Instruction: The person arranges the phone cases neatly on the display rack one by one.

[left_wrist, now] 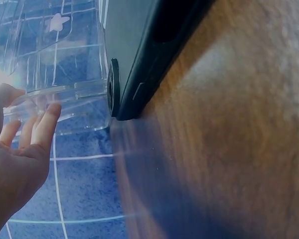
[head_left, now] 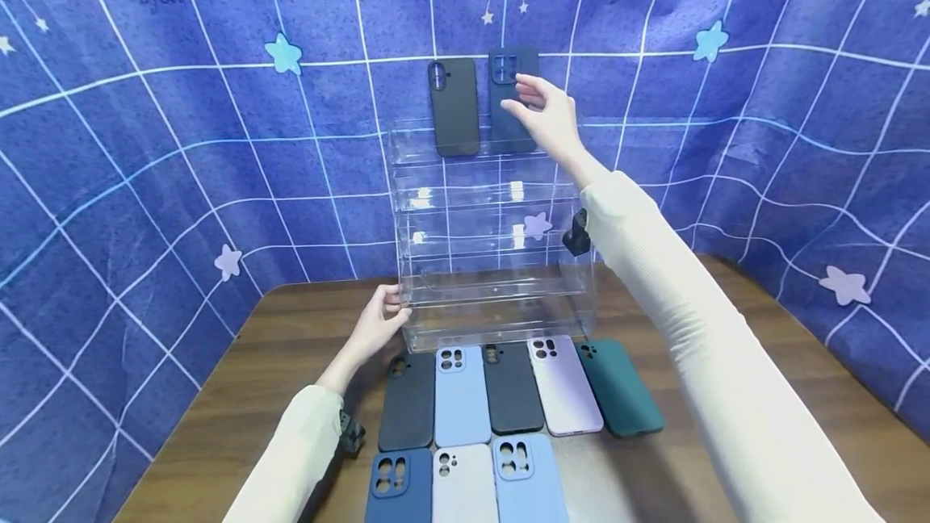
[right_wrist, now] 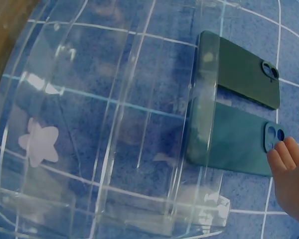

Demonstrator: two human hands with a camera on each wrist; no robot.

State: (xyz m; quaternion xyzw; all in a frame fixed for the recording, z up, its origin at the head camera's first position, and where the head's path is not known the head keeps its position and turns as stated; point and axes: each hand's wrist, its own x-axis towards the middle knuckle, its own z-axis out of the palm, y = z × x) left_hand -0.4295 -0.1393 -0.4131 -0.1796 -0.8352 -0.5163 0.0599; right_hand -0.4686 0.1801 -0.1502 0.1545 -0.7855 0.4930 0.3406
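Note:
A clear plastic tiered display rack [head_left: 494, 290] stands on the table. My left hand [head_left: 379, 320] grips its lower left side, thumb in front and fingers apart from it around the edge [left_wrist: 65, 89]. In the rack's top tier, two phone cases stand upright: a black one [head_left: 455, 107] on the left and a dark blue one [head_left: 512, 115] on the right. Beside the blue case's upper right, my right hand [head_left: 548, 115] has its thumb and fingers spread apart with nothing between them. Its fingertips overlap the case near the camera cutout in the right wrist view.
In front of the rack lie rows of phone cases, among them a light blue one [head_left: 462, 398], a lilac one [head_left: 565, 386], a green one [head_left: 621, 390] and a white one [head_left: 465, 487]. A blue gridded cloth [head_left: 182, 184] hangs behind the wooden table [head_left: 291, 345].

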